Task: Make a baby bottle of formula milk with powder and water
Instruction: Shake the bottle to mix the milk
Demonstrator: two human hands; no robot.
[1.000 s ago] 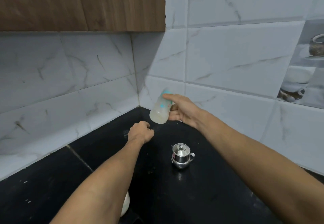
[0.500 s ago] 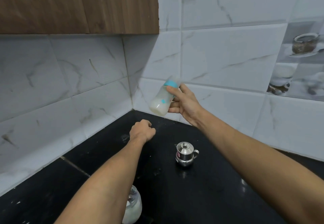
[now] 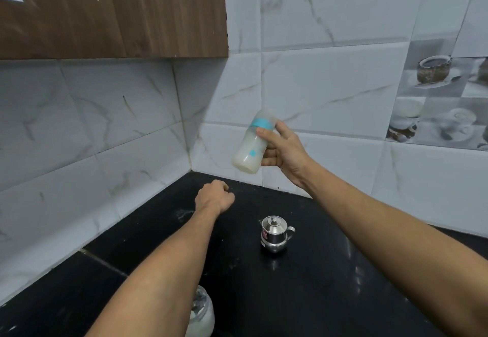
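Observation:
My right hand (image 3: 284,152) grips a baby bottle (image 3: 250,146) with a teal collar, held in the air in front of the corner tiles and tilted, its base toward the lower left. Whitish milk fills its lower part. My left hand (image 3: 214,198) is a closed fist resting on the black counter (image 3: 330,284) below the bottle, with nothing visible in it. A small steel pot with a lid and handle (image 3: 274,233) stands on the counter between my arms. A jar of white powder (image 3: 202,313) shows partly under my left forearm.
White marble-look tiles line the two walls that meet in the corner (image 3: 188,152). A wooden wall cabinet (image 3: 118,12) hangs over the left side. Decorative picture tiles (image 3: 443,99) sit at the right.
My right hand has lifted the bottle higher and tipped it from upside-down toward upright. My left fist stays on the counter. The view has tilted, showing more of the powder jar.

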